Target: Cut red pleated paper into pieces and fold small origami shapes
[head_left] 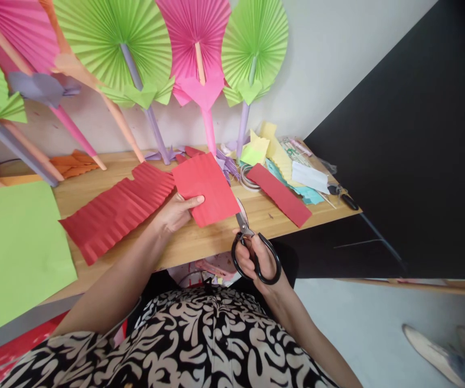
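Observation:
A red paper rectangle [206, 186] is pinched in my left hand [178, 210], the thumb lying on its face. My right hand [259, 256] grips black-handled scissors [243, 223], fingers through the loops. The scissor blades are at the paper's lower right corner; whether they touch it I cannot tell. Left of my left hand, a creased red paper sheet [119, 210] lies on the wooden table [200, 250]. A narrow red paper strip [280, 194] rests to the right of the held paper.
Pleated paper fans, including a green one [254, 48] and a pink one [196, 43], lean on the wall behind. A tape roll [249, 178] and paper scraps [309, 175] lie at the right. A green sheet [18, 253] covers the left. A person's shoe [430, 350] shows lower right.

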Tool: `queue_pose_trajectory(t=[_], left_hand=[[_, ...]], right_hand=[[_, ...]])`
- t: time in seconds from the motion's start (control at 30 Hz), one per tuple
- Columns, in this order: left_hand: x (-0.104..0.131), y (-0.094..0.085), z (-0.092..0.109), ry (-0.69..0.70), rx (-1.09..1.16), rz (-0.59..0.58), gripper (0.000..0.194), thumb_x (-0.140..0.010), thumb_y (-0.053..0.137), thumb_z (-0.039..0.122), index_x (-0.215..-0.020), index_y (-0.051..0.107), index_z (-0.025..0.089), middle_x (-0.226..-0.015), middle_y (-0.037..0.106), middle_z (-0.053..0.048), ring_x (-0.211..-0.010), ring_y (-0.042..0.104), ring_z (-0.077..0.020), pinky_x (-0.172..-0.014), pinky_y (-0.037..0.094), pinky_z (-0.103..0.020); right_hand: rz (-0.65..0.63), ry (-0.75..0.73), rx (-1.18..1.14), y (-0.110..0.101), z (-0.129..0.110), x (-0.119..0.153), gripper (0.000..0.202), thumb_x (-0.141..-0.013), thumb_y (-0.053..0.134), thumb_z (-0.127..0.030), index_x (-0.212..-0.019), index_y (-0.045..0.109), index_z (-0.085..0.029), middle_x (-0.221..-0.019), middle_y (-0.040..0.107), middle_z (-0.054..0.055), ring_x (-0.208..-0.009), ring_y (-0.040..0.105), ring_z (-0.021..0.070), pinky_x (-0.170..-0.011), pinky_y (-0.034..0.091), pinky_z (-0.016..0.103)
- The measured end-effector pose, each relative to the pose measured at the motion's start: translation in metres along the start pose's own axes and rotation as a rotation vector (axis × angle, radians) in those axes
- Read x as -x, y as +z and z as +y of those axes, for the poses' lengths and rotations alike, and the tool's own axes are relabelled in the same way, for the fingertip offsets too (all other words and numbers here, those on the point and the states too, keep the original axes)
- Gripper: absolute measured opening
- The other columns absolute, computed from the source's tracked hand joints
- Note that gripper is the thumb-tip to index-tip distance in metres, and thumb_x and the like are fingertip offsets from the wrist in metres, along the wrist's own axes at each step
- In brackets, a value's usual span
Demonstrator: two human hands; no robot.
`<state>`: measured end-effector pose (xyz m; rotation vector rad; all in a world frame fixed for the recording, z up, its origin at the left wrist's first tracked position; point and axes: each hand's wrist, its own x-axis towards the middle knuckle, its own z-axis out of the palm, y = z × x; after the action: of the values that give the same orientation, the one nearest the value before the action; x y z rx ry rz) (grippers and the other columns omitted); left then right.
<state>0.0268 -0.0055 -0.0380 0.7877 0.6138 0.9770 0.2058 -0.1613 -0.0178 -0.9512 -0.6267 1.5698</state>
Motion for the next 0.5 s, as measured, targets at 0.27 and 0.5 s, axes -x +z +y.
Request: queue_pose_trajectory(t=[0.27, 0.5], left_hand=[[-0.0001, -0.0022, -0.0004, 0.0, 0.001, -0.004, 0.05, -0.06, 0.095, 0.028, -0.105, 0.076, 0.017, -0.117, 0.077, -0.01, -0.119, 0.067, -0.0339, -0.108, 0.051, -0.049], [0.0021, 0.0005, 0.0026, -0.006, 0.003, 0.012, 0.053, -0.057, 0.096, 0.027, -0.105, 0.076, 0.018, -0.119, 0.076, -0.01, -0.123, 0.065, -0.034, -0.111, 0.048, -0.05]], right_hand=[[-0.059, 0.099, -0.022, -0.0056, -0.006, 0.0007, 0.042, -0.087, 0.069, -0.056, -0.107, 0.066, -0.019, -0.067, 0.043, -0.005, -0.049, 0.028, 0.0049, -0.037, 0.02, 0.014], [-0.203, 0.069, -0.021, -0.0065, -0.0092, -0.0012, 0.041, -0.086, 0.068, -0.058, -0.102, 0.06, -0.022, -0.069, 0.048, -0.003, -0.054, 0.034, 0.0088, -0.041, 0.025, 0.017]])
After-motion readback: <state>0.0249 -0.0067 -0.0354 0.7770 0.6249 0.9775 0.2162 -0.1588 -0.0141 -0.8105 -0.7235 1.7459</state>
